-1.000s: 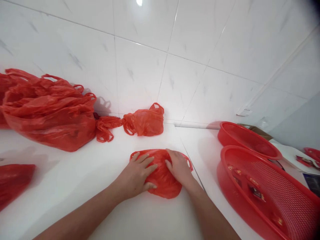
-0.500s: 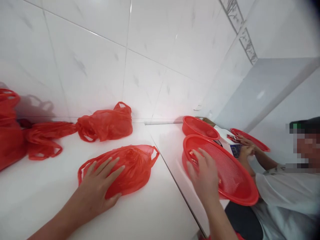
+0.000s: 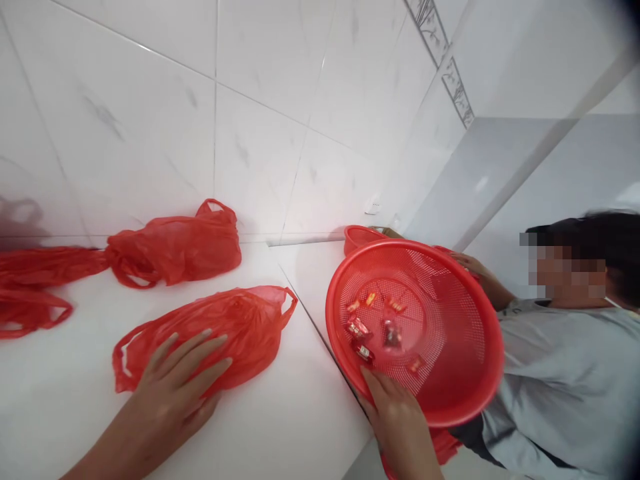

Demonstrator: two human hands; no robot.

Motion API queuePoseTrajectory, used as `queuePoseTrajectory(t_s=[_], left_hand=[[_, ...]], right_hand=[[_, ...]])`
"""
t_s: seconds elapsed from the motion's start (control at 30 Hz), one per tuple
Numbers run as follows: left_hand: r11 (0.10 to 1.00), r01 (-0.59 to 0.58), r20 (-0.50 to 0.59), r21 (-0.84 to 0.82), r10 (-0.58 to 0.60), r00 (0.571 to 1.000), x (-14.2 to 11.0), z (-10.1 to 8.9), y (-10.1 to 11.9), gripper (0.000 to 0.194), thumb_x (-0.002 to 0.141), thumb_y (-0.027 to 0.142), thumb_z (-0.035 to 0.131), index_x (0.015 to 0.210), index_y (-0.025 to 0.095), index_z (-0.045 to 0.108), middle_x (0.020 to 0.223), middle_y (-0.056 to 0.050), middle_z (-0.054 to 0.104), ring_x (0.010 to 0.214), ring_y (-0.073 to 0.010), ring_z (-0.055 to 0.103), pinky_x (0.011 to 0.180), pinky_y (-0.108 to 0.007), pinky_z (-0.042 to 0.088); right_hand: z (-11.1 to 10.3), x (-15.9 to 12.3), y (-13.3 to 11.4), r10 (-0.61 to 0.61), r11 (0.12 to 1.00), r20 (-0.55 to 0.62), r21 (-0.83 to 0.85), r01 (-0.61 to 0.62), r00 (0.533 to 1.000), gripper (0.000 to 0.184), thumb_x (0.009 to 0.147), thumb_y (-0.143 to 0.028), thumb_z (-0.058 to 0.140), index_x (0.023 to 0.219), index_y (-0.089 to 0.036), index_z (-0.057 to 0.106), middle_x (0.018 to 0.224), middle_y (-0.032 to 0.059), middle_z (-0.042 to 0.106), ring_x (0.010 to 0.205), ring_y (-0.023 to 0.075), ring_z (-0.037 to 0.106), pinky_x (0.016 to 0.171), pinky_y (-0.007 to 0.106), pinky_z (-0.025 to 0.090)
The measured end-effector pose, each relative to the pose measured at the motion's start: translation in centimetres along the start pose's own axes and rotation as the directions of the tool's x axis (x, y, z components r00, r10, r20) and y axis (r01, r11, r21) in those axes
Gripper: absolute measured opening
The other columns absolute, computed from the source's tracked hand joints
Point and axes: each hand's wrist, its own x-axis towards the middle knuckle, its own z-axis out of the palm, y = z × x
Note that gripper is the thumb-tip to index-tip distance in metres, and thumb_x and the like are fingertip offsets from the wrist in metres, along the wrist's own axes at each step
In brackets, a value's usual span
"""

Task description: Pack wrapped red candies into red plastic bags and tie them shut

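Note:
My left hand [image 3: 183, 380] rests with fingers stretched out on a red plastic bag [image 3: 250, 340] that lies on the white table [image 3: 295, 407]. The bag's contents are hidden, and its handle loops stick out at both ends. My right hand [image 3: 395, 407] grips the near rim of a round red plastic basket [image 3: 453, 320], which is tilted so its inside faces me. Several small wrapped pieces lie in the basket, among them a dark red packet [image 3: 363, 352], a clear packet with dark contents [image 3: 392, 335] and a yellow-orange wrapper [image 3: 371, 298].
More red plastic bags [image 3: 175, 250] lie along the tiled wall [image 3: 270, 147]. Behind the held basket shows another red basket [image 3: 357, 237]. At the right sits a person in a grey shirt [image 3: 555, 367], one hand [image 3: 470, 263] partly hidden behind the basket.
My right hand has gone from hovering over the basket to holding its rim, and the basket is tilted up towards me. My left hand stays on the bag. The view has swung right.

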Motion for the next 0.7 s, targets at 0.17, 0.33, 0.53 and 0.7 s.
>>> queuePoseTrajectory(t_s=[0.17, 0.33, 0.53, 0.7], left_hand=[[0.970, 0.155, -0.031, -0.187, -0.164, 0.986, 0.3, -0.1, 1.1, 0.022, 0.081, 0.041, 0.057, 0.099, 0.034, 0.068, 0.119, 0.000, 0.065, 0.120, -0.0255, 0.050, 0.111, -0.049, 0.023], [0.972, 0.153, -0.026, -0.177, -0.160, 0.987, -0.1, -0.1, 0.6, 0.022, 0.082, 0.039, 0.055, 0.100, 0.035, 0.067, 0.121, 0.002, 0.063, 0.121, -0.0243, 0.049, 0.112, -0.048, 0.022], [1.000, -0.018, 0.064, 0.021, 0.017, 0.998, -0.7, 0.2, -1.0, 0.032, 0.079, 0.025, 0.054, 0.108, 0.035, 0.062, 0.127, 0.001, 0.058, 0.123, -0.0266, 0.047, 0.109, -0.050, 0.027], [1.000, 0.014, 0.070, -0.003, -0.014, 0.997, -0.8, 0.2, -1.0, 0.032, 0.079, 0.025, 0.055, 0.107, 0.037, 0.062, 0.128, 0.003, 0.058, 0.123, -0.0288, 0.048, 0.107, -0.051, 0.029]], right_hand=[[-1.5, 1.1, 1.1, 0.050, 0.996, 0.140, 0.064, -0.060, 0.989, 0.034, 0.086, -0.021, 0.052, 0.119, -0.016, 0.057, 0.103, 0.0117, 0.066, 0.089, 0.0262, 0.063, 0.076, 0.038, 0.051], [-3.3, 2.4, 1.6, 0.067, 0.987, 0.271, 0.122, -0.103, 0.960, 0.040, 0.084, -0.016, 0.051, 0.124, -0.018, 0.055, 0.103, 0.0106, 0.067, 0.091, 0.0250, 0.063, 0.079, 0.037, 0.051], [-4.7, 4.8, 2.9, 0.086, 0.966, 0.339, 0.203, -0.162, 0.937, 0.032, 0.088, -0.024, 0.045, 0.117, -0.019, 0.058, 0.101, 0.0095, 0.067, 0.090, 0.0238, 0.064, 0.075, 0.033, 0.050], [-5.6, 6.5, 4.3, 0.134, 0.929, 0.420, 0.262, -0.261, 0.898, 0.038, 0.091, -0.038, 0.043, 0.117, -0.015, 0.057, 0.101, 0.0125, 0.068, 0.090, 0.0263, 0.064, 0.072, 0.034, 0.048]])
